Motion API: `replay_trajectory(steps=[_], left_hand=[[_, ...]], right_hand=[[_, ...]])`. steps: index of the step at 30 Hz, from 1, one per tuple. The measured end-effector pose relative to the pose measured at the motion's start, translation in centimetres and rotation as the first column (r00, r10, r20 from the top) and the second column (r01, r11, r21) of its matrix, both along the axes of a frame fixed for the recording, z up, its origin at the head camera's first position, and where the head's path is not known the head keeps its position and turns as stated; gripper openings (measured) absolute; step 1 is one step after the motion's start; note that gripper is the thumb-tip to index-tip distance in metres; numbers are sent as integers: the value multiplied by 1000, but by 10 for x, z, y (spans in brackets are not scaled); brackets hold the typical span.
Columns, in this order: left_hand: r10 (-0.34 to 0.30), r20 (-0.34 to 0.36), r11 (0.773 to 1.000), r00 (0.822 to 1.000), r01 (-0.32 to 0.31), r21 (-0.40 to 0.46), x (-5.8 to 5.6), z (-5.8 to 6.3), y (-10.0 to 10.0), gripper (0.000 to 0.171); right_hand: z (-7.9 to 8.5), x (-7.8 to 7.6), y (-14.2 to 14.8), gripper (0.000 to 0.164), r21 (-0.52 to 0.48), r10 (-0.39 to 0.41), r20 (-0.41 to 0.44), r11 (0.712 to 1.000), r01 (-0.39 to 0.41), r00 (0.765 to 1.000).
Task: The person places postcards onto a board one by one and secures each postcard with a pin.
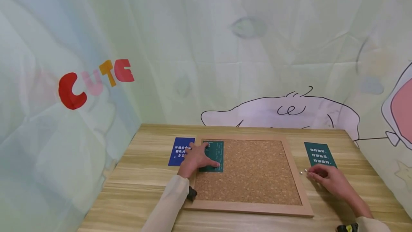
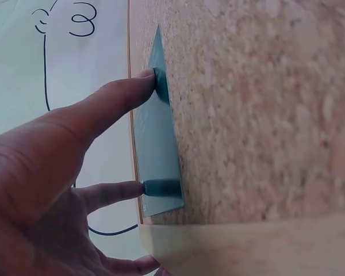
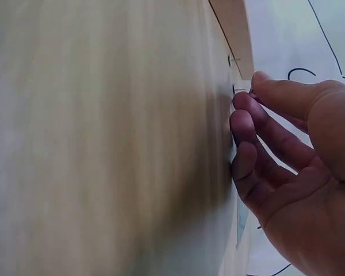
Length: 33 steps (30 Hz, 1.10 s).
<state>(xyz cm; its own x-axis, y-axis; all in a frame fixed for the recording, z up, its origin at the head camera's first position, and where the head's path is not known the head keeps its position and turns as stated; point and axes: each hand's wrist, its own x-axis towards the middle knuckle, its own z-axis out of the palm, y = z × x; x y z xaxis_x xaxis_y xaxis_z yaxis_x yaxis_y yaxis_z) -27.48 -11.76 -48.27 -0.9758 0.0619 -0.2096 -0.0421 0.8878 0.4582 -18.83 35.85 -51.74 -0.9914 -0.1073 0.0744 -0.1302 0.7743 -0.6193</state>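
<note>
A green card (image 1: 211,165) with pale print lies on the upper left of a wood-framed cork board (image 1: 254,174). My left hand (image 1: 197,156) spreads over it, the thumb pressing the card's lower right and a fingertip pressing near its other end. In the left wrist view the card (image 2: 157,144) stretches under the thumb and that fingertip. Right of the board, my right hand (image 1: 331,180) is low over the table, thumb and index tips pinching a tiny thumbtack (image 3: 252,92), mostly hidden. Two more thumbtacks (image 1: 301,173) lie beside those fingertips, near the frame.
A blue card (image 1: 175,153) with white writing lies left of the board, partly under the left fingers. Another green card (image 1: 318,153) lies beyond the right hand. The wooden table (image 1: 135,174) meets a printed cloth backdrop (image 1: 193,81) at its back and sides.
</note>
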Motion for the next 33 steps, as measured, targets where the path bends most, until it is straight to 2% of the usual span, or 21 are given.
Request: replay_trajectory(steps=[7,14,18,27,33], left_hand=[[6,0,1000,1000,-6,-1,2,-1,-1,103],[11,-11,1000,1000,-11,-2,5,3,0,102],[16,-11,1000,1000,-16,5,6,4,-1,102],[20,-6,1000,1000,-20,15,8,2,0,101],[24,-8,1000,1000,-24,10,9,3,1,100]], right_hand=[[9,-11,-11,17,-15,10,5,1000,-10,1000],[25,-27,-31,18,-80,35,-46,996,-39,998],[32,-40,-45,18,-108,52,-61,992,-59,997],[38,-71,-75,24,-179,76,-28,981,-79,997],[43,-91,-102,27,-222,134,-23,966,-135,991]])
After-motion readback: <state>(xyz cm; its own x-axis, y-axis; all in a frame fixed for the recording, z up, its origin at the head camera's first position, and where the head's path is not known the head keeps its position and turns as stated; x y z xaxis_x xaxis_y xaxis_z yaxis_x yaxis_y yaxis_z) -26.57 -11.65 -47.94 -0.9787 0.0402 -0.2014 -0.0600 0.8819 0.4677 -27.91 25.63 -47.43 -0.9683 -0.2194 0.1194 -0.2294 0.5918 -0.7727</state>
